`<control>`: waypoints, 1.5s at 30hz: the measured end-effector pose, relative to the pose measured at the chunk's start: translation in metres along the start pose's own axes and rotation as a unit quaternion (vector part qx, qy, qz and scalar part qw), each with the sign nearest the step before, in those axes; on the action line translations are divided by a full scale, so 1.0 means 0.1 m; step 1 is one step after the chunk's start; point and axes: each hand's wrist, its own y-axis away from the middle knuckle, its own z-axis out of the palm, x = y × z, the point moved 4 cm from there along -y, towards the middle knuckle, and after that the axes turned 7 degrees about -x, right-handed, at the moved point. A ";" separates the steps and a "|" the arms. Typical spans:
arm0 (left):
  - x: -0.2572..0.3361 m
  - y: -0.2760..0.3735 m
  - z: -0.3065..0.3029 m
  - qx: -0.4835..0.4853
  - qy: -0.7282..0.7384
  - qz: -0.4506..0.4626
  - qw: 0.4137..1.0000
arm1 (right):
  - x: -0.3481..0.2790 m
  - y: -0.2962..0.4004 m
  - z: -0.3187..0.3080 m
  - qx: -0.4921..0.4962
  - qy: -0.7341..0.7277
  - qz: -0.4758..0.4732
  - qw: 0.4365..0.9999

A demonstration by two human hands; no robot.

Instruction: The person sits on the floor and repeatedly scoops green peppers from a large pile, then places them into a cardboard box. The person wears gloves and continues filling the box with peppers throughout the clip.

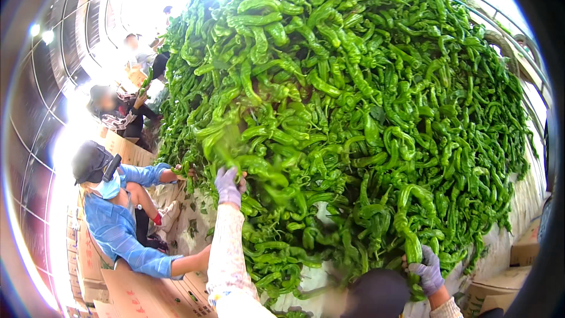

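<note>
A large heap of long green peppers (335, 110) rises before me, many of them wrinkled and curled. My left hand (228, 187), in a thin purple-grey glove, reaches to the heap's left side. Blurred peppers (225, 141) lie right at its fingertips; whether the fingers hold any is unclear. Lower right, my right hand (426, 270) in a matching glove with bare fingertips is closed around long green peppers (413, 247), whose upper ends bend over against the heap.
A person in a blue shirt (117, 225) sits close on my left, a hand (181, 172) at the heap. More people (119, 108) are farther back. Cardboard boxes (150, 293) stand lower left and others (499, 287) lower right. A dark rounded shape (377, 293) is at the bottom.
</note>
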 end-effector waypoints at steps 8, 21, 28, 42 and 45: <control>-0.31 1.72 0.67 -0.361 0.207 -0.054 0.908 | -0.50 0.59 -0.13 0.029 0.072 -0.145 0.986; -0.05 4.71 3.45 -0.736 -0.219 -0.084 0.635 | -1.54 2.20 -1.08 0.041 0.381 -0.251 0.889; -0.57 6.61 4.65 -0.836 -0.110 -0.081 0.531 | -1.52 4.05 -2.11 0.271 0.278 -0.340 0.857; -2.13 6.41 4.57 -0.794 -0.342 -0.176 0.471 | -0.88 4.72 -3.90 0.322 -0.005 -0.368 0.872; -2.15 6.46 4.68 -0.779 -0.378 -0.159 0.474 | -1.13 5.08 -3.97 0.396 -0.019 -0.432 0.810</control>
